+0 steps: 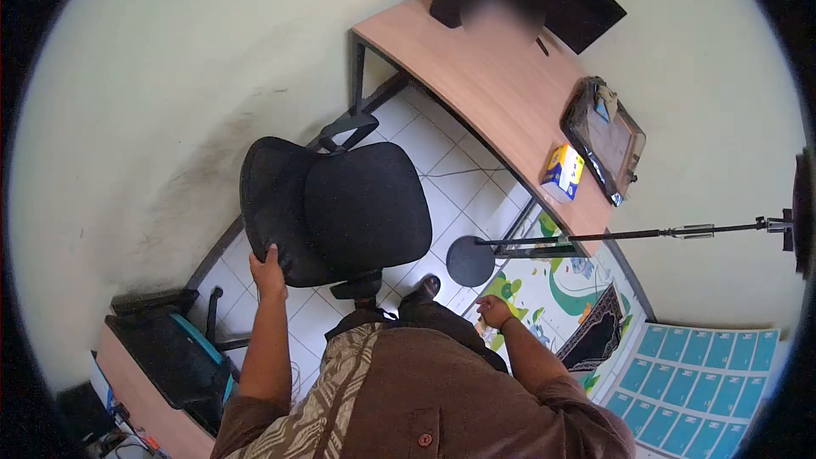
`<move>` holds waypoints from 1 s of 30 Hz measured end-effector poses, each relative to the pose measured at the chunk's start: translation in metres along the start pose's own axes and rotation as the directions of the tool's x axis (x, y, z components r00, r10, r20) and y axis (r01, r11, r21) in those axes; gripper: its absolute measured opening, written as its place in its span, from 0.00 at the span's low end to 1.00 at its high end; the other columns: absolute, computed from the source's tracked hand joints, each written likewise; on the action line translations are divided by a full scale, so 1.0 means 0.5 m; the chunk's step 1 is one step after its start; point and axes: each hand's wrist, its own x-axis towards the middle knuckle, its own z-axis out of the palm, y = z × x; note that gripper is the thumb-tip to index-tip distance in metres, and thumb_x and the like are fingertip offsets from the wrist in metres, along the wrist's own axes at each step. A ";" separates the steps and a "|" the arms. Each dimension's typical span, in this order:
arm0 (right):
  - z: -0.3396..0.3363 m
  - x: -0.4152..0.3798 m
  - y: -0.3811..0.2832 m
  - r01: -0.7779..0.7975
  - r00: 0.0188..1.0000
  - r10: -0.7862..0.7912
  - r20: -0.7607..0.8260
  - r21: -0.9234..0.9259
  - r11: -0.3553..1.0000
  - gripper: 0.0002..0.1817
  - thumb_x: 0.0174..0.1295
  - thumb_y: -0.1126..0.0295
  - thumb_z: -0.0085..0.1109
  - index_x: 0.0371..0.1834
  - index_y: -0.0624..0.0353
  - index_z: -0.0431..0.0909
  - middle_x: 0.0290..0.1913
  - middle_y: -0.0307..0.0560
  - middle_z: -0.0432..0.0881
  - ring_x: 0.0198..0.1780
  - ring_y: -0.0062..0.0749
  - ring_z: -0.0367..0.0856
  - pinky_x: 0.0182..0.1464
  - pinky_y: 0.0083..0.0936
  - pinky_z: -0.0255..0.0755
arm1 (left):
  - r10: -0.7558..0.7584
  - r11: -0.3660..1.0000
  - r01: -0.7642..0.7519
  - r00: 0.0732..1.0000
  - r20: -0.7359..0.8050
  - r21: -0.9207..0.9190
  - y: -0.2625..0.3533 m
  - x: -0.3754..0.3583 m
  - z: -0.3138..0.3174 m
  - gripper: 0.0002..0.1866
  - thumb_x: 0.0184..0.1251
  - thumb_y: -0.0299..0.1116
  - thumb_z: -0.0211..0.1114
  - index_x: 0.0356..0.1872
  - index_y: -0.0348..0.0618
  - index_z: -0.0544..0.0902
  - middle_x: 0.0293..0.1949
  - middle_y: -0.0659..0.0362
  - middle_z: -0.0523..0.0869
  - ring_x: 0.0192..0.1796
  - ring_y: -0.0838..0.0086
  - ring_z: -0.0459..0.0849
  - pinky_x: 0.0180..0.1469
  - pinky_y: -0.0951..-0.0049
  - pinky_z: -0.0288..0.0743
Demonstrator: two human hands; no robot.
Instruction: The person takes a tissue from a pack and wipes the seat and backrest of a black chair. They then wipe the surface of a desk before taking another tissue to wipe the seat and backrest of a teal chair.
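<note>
A black office chair (365,204) stands in front of me, its backrest towards the left and one armrest showing at the far side. My left hand (269,272) grips the near edge of that backrest, thumb on the front and the other fingers hidden behind it. Beside my body, my right hand (492,310) hangs with its fingers curled in and nothing visible in them. It is above the patterned floor mat (544,289), apart from the round black base (470,261) of a stand.
A wooden desk (459,59) holds a monitor (578,0), a yellow-and-blue box (563,172) and a plastic-wrapped flat item (608,136). The stand's pole (637,234) crosses the desk's near end. Another chair (183,348) is at lower left. Teal panels (697,391) lie at lower right.
</note>
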 end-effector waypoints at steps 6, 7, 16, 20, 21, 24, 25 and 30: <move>-0.021 0.090 0.033 -0.008 0.991 0.005 0.131 0.027 1.000 0.12 0.59 0.68 0.61 0.45 0.53 0.85 0.38 0.52 0.87 0.42 0.42 0.86 0.50 0.34 0.79 | -0.070 0.993 0.056 0.987 -0.145 -0.103 -0.060 -0.129 0.107 0.20 0.71 0.27 0.63 0.60 0.33 0.71 0.54 0.50 0.81 0.55 0.62 0.81 0.62 0.65 0.74; -0.013 0.118 0.060 0.103 0.986 -0.091 0.136 -0.078 0.992 0.14 0.56 0.70 0.63 0.47 0.54 0.84 0.40 0.50 0.87 0.42 0.39 0.86 0.48 0.33 0.80 | -0.041 0.999 0.039 0.993 -0.109 -0.022 -0.067 -0.149 0.113 0.21 0.69 0.28 0.65 0.60 0.33 0.71 0.54 0.51 0.82 0.55 0.63 0.81 0.62 0.65 0.72; -0.044 0.286 -0.038 -0.143 0.905 0.122 0.409 0.022 0.989 0.24 0.62 0.46 0.64 0.33 0.59 0.84 0.20 0.44 0.80 0.17 0.32 0.75 0.22 0.34 0.70 | -0.120 0.900 0.102 0.993 0.017 0.424 -0.053 -0.245 0.161 0.33 0.61 0.32 0.73 0.63 0.31 0.68 0.54 0.48 0.82 0.56 0.63 0.81 0.61 0.66 0.72; 0.019 0.374 -0.095 -0.055 0.958 0.008 0.285 0.157 0.986 0.35 0.62 0.37 0.62 0.28 0.67 0.83 0.17 0.49 0.79 0.14 0.33 0.74 0.18 0.33 0.67 | -0.187 0.900 0.187 0.982 -0.037 0.393 -0.017 -0.186 0.169 0.40 0.62 0.35 0.74 0.68 0.29 0.61 0.55 0.44 0.82 0.57 0.61 0.80 0.61 0.66 0.72; 0.030 0.394 -0.115 -0.144 0.951 0.093 0.296 0.153 0.978 0.35 0.61 0.38 0.62 0.30 0.69 0.83 0.18 0.50 0.80 0.16 0.36 0.77 0.20 0.33 0.69 | -0.182 0.899 0.184 0.982 -0.042 0.397 -0.010 -0.157 0.168 0.40 0.62 0.35 0.74 0.68 0.29 0.61 0.55 0.44 0.82 0.57 0.61 0.80 0.61 0.66 0.72; 0.022 0.406 -0.189 -0.289 0.932 0.245 0.265 0.140 0.947 0.35 0.60 0.40 0.64 0.35 0.72 0.83 0.23 0.54 0.83 0.22 0.41 0.82 0.22 0.34 0.73 | -0.134 0.874 0.170 0.985 -0.109 0.455 0.034 -0.066 0.174 0.33 0.65 0.37 0.71 0.64 0.27 0.67 0.52 0.44 0.83 0.52 0.62 0.83 0.56 0.67 0.76; 0.025 0.415 -0.204 -0.340 0.927 0.308 0.216 0.134 0.931 0.35 0.59 0.42 0.66 0.37 0.74 0.83 0.27 0.57 0.85 0.25 0.43 0.84 0.23 0.35 0.75 | -0.172 0.891 0.173 0.984 -0.040 0.419 0.049 -0.036 0.171 0.29 0.67 0.37 0.69 0.60 0.26 0.71 0.49 0.45 0.84 0.48 0.63 0.84 0.52 0.67 0.77; 0.132 0.527 -0.093 -0.422 0.905 0.424 0.037 0.209 0.882 0.32 0.52 0.44 0.70 0.34 0.71 0.85 0.37 0.57 0.85 0.29 0.40 0.85 0.25 0.37 0.76 | -0.298 0.849 0.289 0.953 -0.050 0.443 0.117 0.078 0.199 0.19 0.68 0.41 0.68 0.41 0.28 0.82 0.36 0.52 0.86 0.35 0.67 0.85 0.39 0.66 0.79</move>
